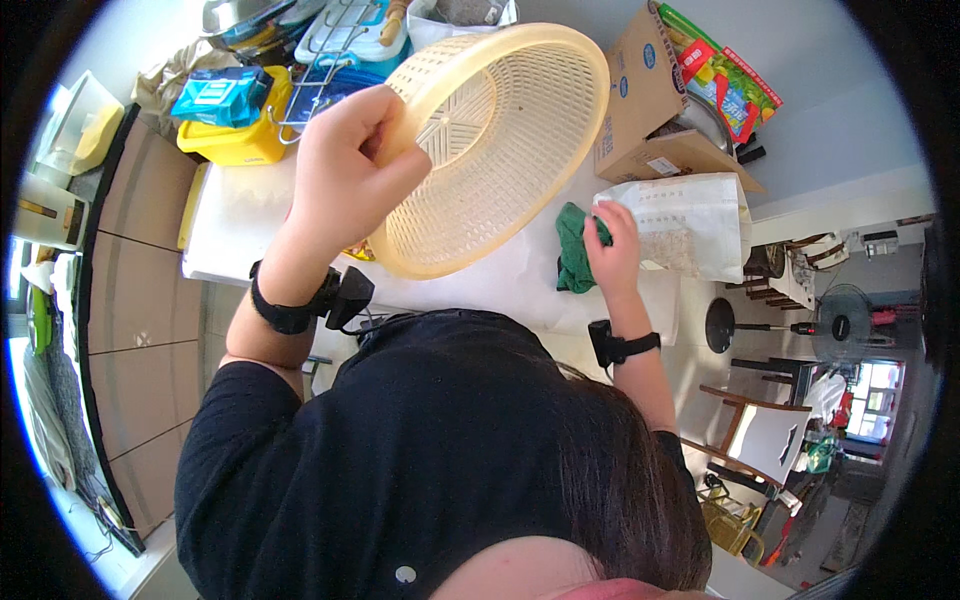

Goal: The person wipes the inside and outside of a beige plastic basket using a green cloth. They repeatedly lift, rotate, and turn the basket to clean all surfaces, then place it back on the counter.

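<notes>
My left hand (pixel 352 165) grips the rim of a cream plastic colander basket (pixel 510 150), which it holds up and tilted over the white tabletop (pixel 480 285), its hollow side showing. To the right, my right hand (pixel 613 251) touches a crumpled green cloth (pixel 575 247) lying on the table; whether the fingers are closed on it is hard to tell. Just beyond that hand lies a white printed bag (pixel 694 225). A bit of yellow packaging (pixel 360 250) shows beneath the colander, mostly hidden.
Along the back stand a yellow box (pixel 240 142) with a blue wipes pack (pixel 225 97) on it, a metal wire rack (pixel 319 82), a blue-lidded container (pixel 352 34) and an open cardboard box (pixel 641 97). A tiled counter (pixel 142 292) is at left; a wooden chair (pixel 757 435) and standing fan (pixel 841 326) are at right.
</notes>
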Motion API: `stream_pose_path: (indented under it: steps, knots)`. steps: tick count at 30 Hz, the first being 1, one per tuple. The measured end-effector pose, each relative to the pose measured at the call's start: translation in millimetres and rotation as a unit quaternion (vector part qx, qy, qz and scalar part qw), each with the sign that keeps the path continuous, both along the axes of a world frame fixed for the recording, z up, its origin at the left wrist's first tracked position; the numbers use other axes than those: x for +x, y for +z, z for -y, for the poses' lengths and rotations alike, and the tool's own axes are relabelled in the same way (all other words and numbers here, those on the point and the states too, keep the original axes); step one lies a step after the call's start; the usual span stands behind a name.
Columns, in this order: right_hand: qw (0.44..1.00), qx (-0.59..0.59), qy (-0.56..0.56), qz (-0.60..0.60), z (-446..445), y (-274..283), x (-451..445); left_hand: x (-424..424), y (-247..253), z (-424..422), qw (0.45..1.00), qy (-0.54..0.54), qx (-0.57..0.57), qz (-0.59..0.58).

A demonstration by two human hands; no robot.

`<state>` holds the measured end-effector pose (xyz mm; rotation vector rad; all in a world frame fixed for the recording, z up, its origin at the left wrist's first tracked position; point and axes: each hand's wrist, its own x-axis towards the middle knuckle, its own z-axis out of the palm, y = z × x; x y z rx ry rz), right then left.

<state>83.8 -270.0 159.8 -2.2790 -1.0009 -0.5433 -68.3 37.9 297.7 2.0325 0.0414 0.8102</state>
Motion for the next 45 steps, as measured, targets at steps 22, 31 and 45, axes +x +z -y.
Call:
stream_pose_path:
  steps: [22, 31, 45]
  knots:
    - [0.926, -0.222, -0.055, 0.300, -40, 103, -7, -25, 39, 53, 0.986, -0.163, 0.020, 0.036]
    - [0.899, -0.229, -0.093, 0.361, -27, 105, 4, -12, 43, 59, 0.976, -0.194, 0.057, 0.078]
    - [0.936, -0.082, 0.008, 0.342, 21, 116, -17, -13, 39, 63, 0.973, -0.219, 0.003, 0.071]
